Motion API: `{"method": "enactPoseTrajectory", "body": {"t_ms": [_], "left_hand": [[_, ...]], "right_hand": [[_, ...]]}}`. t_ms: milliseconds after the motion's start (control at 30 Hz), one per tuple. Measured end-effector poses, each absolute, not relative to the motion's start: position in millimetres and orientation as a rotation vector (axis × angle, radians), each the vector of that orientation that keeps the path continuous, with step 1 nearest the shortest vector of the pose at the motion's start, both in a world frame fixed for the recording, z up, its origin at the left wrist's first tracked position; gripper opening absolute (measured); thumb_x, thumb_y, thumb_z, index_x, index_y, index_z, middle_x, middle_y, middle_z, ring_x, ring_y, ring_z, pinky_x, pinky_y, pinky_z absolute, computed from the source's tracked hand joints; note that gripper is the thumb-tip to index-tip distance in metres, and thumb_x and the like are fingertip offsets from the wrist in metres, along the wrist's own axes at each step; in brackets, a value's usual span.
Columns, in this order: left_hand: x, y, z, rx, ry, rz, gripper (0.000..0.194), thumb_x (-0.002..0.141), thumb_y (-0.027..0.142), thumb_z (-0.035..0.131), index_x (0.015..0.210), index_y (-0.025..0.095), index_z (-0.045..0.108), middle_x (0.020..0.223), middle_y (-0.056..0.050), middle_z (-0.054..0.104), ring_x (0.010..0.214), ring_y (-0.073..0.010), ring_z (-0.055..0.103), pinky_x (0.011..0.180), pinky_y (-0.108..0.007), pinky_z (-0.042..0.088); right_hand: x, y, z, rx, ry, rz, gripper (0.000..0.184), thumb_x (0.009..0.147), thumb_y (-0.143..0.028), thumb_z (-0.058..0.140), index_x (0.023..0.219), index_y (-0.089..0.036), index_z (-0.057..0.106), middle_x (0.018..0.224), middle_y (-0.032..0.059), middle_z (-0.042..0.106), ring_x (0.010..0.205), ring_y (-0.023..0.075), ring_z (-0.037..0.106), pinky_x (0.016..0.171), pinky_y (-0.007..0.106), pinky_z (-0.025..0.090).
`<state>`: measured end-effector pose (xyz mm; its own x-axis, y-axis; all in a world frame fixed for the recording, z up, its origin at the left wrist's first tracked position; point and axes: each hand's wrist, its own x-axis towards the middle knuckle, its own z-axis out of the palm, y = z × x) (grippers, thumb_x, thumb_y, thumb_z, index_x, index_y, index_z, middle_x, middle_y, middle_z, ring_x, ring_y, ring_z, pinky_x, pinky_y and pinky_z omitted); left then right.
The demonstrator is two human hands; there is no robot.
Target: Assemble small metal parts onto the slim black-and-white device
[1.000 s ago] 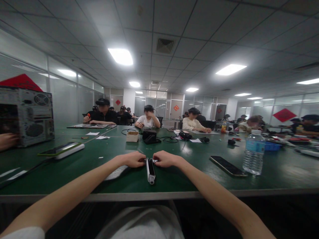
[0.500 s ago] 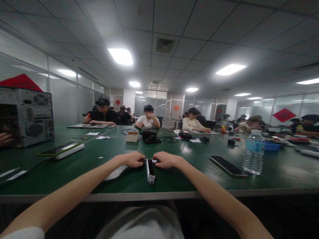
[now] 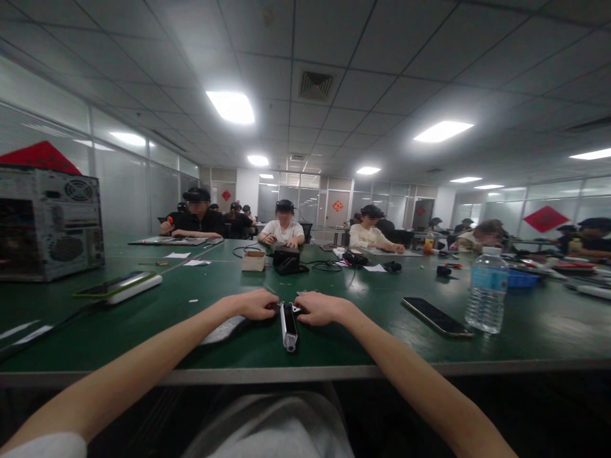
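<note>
A long silver-and-black device lies on the green table in front of me, its narrow metal end towards me. My left hand is closed beside its far left end, fingertips pinched near a small metallic bit. Whatever those fingertips hold is too small to make out. On the other side, my right hand has its fingers curled at the device's far right end, touching a small light-coloured part there. A pale flat sheet shows below my left wrist.
A phone and a water bottle stand to the right. Left are a green-edged device and an opened computer case. Ahead sit a small box, a black object and cables. Several people sit beyond.
My right fingers have shifted slightly; my left hand holds its place. The person opposite has lowered a hand from the head. A hand by the computer case has gone from view.
</note>
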<state>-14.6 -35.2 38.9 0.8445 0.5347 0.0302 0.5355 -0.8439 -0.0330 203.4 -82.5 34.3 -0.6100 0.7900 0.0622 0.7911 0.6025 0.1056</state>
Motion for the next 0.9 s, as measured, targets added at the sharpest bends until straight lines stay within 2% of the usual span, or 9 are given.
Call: {"method": "enactPoseTrajectory", "body": {"t_ms": [900], "left_hand": [[-14.0,-34.9,37.4,-2.962,-0.847,-0.039,0.009,0.082,0.022,0.051,0.078,0.017,0.058,0.073,-0.002,0.063,0.065,-0.0166,0.056,0.057,-0.025,0.037]], "right_hand": [[204.7,-78.5,33.2,-1.354,-2.817,-0.185,0.031,0.084,-0.034,0.055,0.105,-0.012,0.062,0.106,0.0164,0.065,0.094,0.0275,0.062,0.077,0.034,0.046]]}}
